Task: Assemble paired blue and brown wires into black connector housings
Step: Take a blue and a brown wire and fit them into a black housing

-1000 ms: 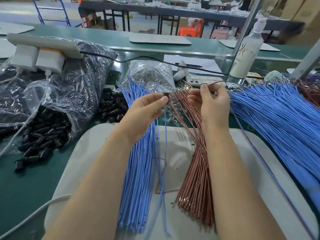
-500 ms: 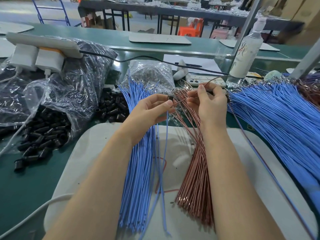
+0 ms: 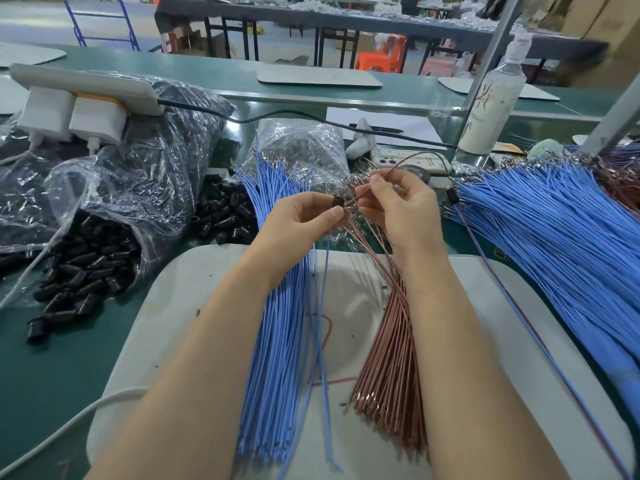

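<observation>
On a white, round-cornered work mat (image 3: pixel 180 306) nearest the camera, a fan of thin blue wires (image 3: pixel 277 358) lies beside a sheaf of copper-brown wires (image 3: pixel 388 375), the two bundles near each other but apart at their near ends. Above them a person's bare forearms reach forward. The left hand (image 3: pixel 298 223) pinches a small black connector housing (image 3: pixel 337 202) between thumb and curled fingers; a single blue wire (image 3: pixel 325 306) hangs down from that grip across the mat. The right hand (image 3: pixel 405 209), just beside it, pinches a single brown wire (image 3: pixel 410 156) whose free length loops up over the knuckles. Its tip meets the housing, though whether it is seated inside cannot be made out. To the left, loose black housings (image 3: pixel 86 271) spill onto the green counter (image 3: pixel 52 375) from a clear plastic bag (image 3: pixel 114 188). To the right lies a broad heap of blue wires (image 3: pixel 554 244). Farther back, a white plastic bottle (image 3: pixel 491 102) stands upright by a metal post (image 3: pixel 491 50).
</observation>
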{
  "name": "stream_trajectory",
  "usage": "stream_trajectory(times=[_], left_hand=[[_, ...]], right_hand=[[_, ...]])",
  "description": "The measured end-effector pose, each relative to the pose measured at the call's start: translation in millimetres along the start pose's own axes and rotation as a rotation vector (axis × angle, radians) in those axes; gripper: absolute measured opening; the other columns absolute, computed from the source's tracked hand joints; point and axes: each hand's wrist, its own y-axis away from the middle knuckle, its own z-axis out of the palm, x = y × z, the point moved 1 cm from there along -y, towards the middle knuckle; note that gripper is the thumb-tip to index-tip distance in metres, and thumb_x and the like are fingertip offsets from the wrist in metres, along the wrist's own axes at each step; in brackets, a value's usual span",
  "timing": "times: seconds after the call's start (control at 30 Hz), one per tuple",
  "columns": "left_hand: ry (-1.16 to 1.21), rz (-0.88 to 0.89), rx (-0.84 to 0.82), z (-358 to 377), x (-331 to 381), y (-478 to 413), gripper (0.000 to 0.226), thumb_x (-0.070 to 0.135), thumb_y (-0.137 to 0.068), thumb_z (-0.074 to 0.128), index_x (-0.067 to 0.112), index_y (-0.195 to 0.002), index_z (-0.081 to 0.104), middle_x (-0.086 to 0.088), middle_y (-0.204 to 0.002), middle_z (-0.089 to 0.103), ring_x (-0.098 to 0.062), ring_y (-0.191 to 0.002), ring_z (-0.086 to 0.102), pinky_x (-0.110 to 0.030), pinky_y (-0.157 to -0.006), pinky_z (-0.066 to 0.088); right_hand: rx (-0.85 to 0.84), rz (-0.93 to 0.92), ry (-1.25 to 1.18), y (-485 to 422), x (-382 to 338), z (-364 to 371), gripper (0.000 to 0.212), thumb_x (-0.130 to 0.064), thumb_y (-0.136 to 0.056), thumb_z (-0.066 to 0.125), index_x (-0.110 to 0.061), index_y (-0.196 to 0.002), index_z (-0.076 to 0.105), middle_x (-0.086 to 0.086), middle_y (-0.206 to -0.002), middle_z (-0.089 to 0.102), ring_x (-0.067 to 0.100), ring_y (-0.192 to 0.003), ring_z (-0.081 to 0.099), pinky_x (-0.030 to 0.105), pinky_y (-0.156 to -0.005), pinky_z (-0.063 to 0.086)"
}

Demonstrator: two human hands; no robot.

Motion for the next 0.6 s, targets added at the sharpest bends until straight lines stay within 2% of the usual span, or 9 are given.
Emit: stream_trajectory(times=[0.13,0.27,0.33,0.4,0.43,0.5,0.6], left_hand=[[-0.026,0.002,0.068,-0.7,0.0,-0.6,0.007,0.013,-0.089,0.063,0.019,-0.093,0.064,-0.002,-0.092,0.073,-0.018,-0.095,0.069,-0.037,-0.096,0.051],[-0.180,0.041,0.105,-0.5,-1.4,-1.0,0.012,0.020,-0.088,0.066,0.030,-0.086,0.060,0.002,-0.091,0.070,-0.019,-0.087,0.069,-0.038,-0.090,0.053],[-0.327,0.090,0.131,0.1,-2.8,-1.6,0.017,0.022,-0.088,0.065,0.035,-0.082,0.056,0.007,-0.087,0.065,-0.012,-0.077,0.065,-0.026,-0.079,0.053],[-0.446,0.135,0.157,1.3,-2.2,-0.7,0.017,0.023,-0.089,0.065,0.035,-0.083,0.055,0.014,-0.082,0.060,0.001,-0.072,0.058,-0.009,-0.068,0.045],[-0.480,0.150,0.167,1.5,-1.9,-0.2,0.016,0.022,-0.089,0.065,0.034,-0.084,0.056,0.015,-0.080,0.060,0.003,-0.072,0.056,-0.005,-0.065,0.041],[-0.527,0.175,0.181,1.7,-1.0,0.4,0.015,0.020,-0.088,0.065,0.032,-0.085,0.057,0.016,-0.078,0.060,0.005,-0.072,0.055,-0.004,-0.065,0.040],[-0.586,0.200,0.185,2.4,0.7,1.2,0.009,0.020,-0.089,0.064,0.028,-0.089,0.060,0.015,-0.080,0.061,0.001,-0.076,0.056,-0.006,-0.067,0.041]], right_hand=[[-0.033,0.006,0.089,0.6,2.7,4.2,0.012,-0.008,-0.095,0.055,-0.013,-0.088,0.064,0.002,-0.074,0.066,0.005,-0.060,0.061,0.019,-0.062,0.055],[0.103,-0.070,0.130,-0.8,-0.6,0.6,0.019,-0.012,-0.097,0.051,-0.014,-0.085,0.064,-0.002,-0.070,0.064,0.004,-0.062,0.060,0.020,-0.064,0.055],[0.152,-0.142,0.209,-0.5,-2.1,-1.1,0.022,-0.016,-0.099,0.048,-0.017,-0.082,0.063,-0.003,-0.070,0.064,0.006,-0.065,0.061,0.027,-0.068,0.056],[0.153,-0.207,0.282,1.4,-3.3,-0.1,0.022,-0.018,-0.099,0.048,-0.021,-0.081,0.060,-0.005,-0.070,0.064,0.010,-0.068,0.063,0.037,-0.074,0.057],[0.146,-0.230,0.304,2.5,-3.8,1.2,0.022,-0.019,-0.099,0.048,-0.023,-0.080,0.059,-0.006,-0.070,0.064,0.012,-0.068,0.063,0.041,-0.076,0.057],[0.130,-0.260,0.342,4.3,-4.5,3.9,0.023,-0.020,-0.098,0.049,-0.024,-0.078,0.058,-0.005,-0.070,0.064,0.015,-0.070,0.063,0.046,-0.077,0.055],[0.119,-0.291,0.391,4.2,-4.0,5.1,0.021,-0.021,-0.098,0.049,-0.015,-0.084,0.062,0.002,-0.075,0.066,0.023,-0.075,0.064,0.050,-0.077,0.052]])
